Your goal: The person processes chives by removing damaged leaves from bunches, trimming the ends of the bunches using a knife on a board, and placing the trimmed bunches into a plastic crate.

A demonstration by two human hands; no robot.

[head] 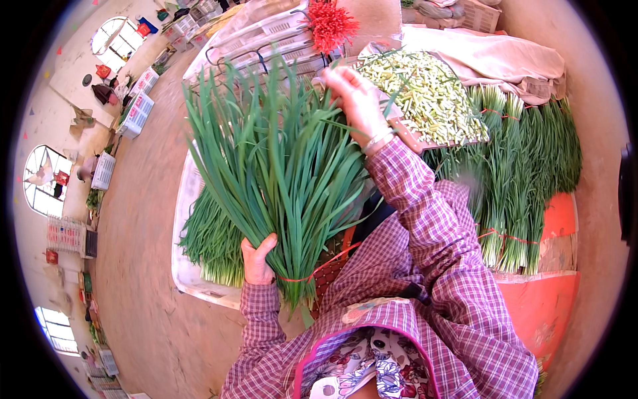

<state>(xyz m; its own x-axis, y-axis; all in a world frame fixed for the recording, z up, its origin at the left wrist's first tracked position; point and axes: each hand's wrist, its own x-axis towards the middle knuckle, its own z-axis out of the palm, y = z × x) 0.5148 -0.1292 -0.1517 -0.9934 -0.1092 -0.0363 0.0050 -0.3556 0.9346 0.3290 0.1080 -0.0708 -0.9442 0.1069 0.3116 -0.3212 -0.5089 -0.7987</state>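
Note:
My left hand [260,259] is closed around the lower part of a large bundle of long green leaves [289,174], which look like garlic chives. Just below the hand, a red tie [299,279] circles the bundle, its loose end trailing right. At the bundle's upper right is my right hand [351,97], fingers bent and blurred; whether they pinch a leaf is unclear. Beside its wrist lies a wooden-handled knife [406,135], on a board edge by a heap of cut pale stem pieces [423,99].
A white plastic crate [184,269] holding more greens [214,239] stands at left. Tied bundles [508,199] lie at right over orange sheeting [538,299]. Behind are stacked white crates [279,30], a cluster of red ties [331,25] and a pale cloth [498,55]. People work near the far wall.

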